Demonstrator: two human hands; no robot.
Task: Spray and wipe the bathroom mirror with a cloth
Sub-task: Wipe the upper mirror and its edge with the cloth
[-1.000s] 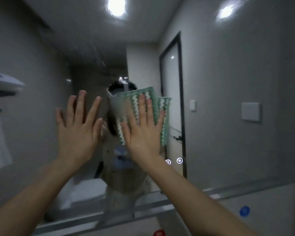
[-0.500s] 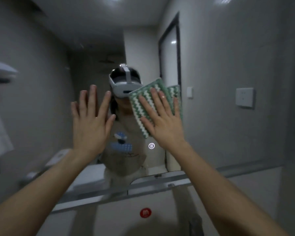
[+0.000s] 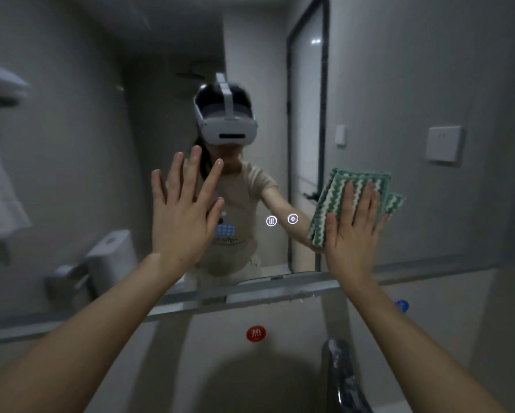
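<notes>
The bathroom mirror (image 3: pixel 429 70) fills the wall ahead and reflects a person wearing a headset. My right hand (image 3: pixel 351 231) lies flat with straight fingers on a folded green-and-white zigzag cloth (image 3: pixel 336 192), pressing it against the glass at the lower right. My left hand (image 3: pixel 184 210) is raised at centre with fingers spread and straight, palm toward the mirror, holding nothing. No spray bottle is in view.
Two lit touch icons (image 3: pixel 281 220) glow on the glass between my hands. A narrow ledge (image 3: pixel 250 293) runs under the mirror, with a red round sticker (image 3: pixel 256 333) and a blue one (image 3: pixel 402 305) on the wall below. A dark tap (image 3: pixel 342 377) rises at the bottom right.
My right hand has slid the cloth rightward and down across the glass. My left hand stayed raised and flat. The view tilted downward, bringing the ledge and tap into sight.
</notes>
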